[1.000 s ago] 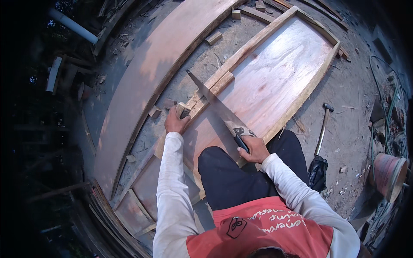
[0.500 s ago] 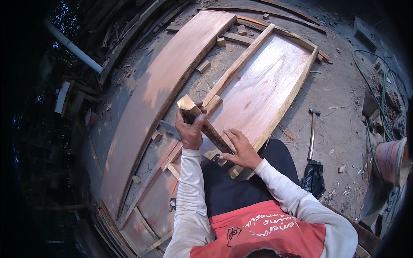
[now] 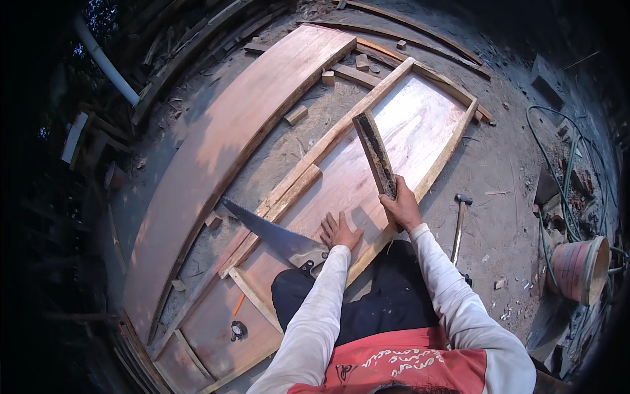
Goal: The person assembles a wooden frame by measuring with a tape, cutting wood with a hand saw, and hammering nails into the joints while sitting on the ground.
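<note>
A short wooden batten [image 3: 375, 154] with a dark, rough face stands tilted up in my right hand [image 3: 403, 207], whose fingers wrap its lower end. My left hand [image 3: 340, 232] lies with fingers spread on the plywood face of a framed panel [image 3: 357, 180]. Just left of that hand, a handsaw [image 3: 279, 235] rests across the panel's left frame strip, its blade pointing up and left. Beside the blade, a shorter wood piece [image 3: 295, 192] lies along the same frame strip.
A long plywood-faced panel [image 3: 226, 131] lies to the left. To the right are a hammer [image 3: 461, 226] on the ground, a bucket [image 3: 579, 269] and a green hose [image 3: 535, 134]. A tape measure [image 3: 238, 330] and an orange pencil [image 3: 239, 304] lie at lower left.
My left hand has let go of the batten and moved down onto the panel. The batten is now in my right hand, farther right and more upright. More of the saw shows.
</note>
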Available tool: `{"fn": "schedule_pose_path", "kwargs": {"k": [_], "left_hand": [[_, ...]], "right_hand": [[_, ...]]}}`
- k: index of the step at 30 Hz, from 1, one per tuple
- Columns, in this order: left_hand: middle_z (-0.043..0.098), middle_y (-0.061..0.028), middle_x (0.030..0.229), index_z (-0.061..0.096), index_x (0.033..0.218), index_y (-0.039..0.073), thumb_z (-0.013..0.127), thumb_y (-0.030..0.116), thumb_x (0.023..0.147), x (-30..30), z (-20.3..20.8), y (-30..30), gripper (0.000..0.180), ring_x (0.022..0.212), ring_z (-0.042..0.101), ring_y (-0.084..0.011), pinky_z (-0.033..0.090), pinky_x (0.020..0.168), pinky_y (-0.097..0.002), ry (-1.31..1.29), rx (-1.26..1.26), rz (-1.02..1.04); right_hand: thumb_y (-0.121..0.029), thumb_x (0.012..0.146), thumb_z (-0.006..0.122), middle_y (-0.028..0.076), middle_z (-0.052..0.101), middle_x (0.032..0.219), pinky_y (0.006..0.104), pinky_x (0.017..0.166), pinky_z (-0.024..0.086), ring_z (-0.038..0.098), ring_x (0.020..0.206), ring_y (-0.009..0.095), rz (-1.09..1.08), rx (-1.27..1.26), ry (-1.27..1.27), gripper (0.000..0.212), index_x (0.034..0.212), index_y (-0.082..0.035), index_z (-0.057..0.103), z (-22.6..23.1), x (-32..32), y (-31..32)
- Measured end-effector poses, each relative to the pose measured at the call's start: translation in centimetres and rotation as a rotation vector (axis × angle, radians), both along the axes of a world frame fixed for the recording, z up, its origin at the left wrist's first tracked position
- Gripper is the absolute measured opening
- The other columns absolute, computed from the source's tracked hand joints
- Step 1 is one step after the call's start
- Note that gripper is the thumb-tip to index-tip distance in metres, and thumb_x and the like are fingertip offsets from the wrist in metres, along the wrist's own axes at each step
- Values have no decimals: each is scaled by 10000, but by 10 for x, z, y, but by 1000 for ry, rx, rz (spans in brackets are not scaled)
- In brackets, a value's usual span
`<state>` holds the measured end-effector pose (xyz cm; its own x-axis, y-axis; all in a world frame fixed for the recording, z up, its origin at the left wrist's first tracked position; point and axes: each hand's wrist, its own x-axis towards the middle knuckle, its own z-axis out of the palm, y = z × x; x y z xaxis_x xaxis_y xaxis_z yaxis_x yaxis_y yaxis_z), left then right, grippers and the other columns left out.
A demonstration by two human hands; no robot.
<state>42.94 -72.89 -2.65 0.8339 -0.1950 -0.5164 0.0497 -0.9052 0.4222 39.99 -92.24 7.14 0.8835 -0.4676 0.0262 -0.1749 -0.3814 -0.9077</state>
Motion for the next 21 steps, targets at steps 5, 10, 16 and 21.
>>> {"fn": "schedule_pose_path", "kwargs": {"k": [5, 10, 16, 21], "left_hand": [[-174, -248, 1650, -29, 1626, 166, 725, 660, 721, -2, -15, 4, 1277, 1498, -207, -480, -101, 1136, -709, -15, 161, -122], [-215, -266, 1634, -101, 1612, 130, 692, 710, 721, 3, 5, -7, 1326, 1484, -252, -478, -130, 1117, -710, 87, 219, -175], [-221, -278, 1627, -102, 1609, 109, 699, 714, 712, 3, -2, 0, 1346, 1482, -254, -480, -130, 1113, -715, 71, 202, -167], [-226, -277, 1626, -106, 1609, 111, 705, 702, 715, 5, 7, -7, 1343, 1476, -266, -484, -134, 1107, -721, 79, 175, -160]], "right_hand": [[-232, 755, 681, 295, 667, 1052, 471, 881, 516, 654, 999, 442, 139, -261, 204, 581, 1255, 28, 543, -2, 60, -29], [-243, 745, 686, 289, 671, 1009, 494, 844, 518, 654, 973, 449, 230, -402, 358, 551, 1207, 29, 555, -26, 74, -39], [-264, 763, 692, 293, 666, 1001, 502, 834, 514, 647, 960, 462, 290, -419, 378, 497, 1147, 17, 548, -38, 83, -30], [-272, 777, 700, 295, 661, 978, 509, 827, 509, 641, 956, 471, 331, -385, 384, 466, 1110, 4, 529, -38, 93, -38]]}}
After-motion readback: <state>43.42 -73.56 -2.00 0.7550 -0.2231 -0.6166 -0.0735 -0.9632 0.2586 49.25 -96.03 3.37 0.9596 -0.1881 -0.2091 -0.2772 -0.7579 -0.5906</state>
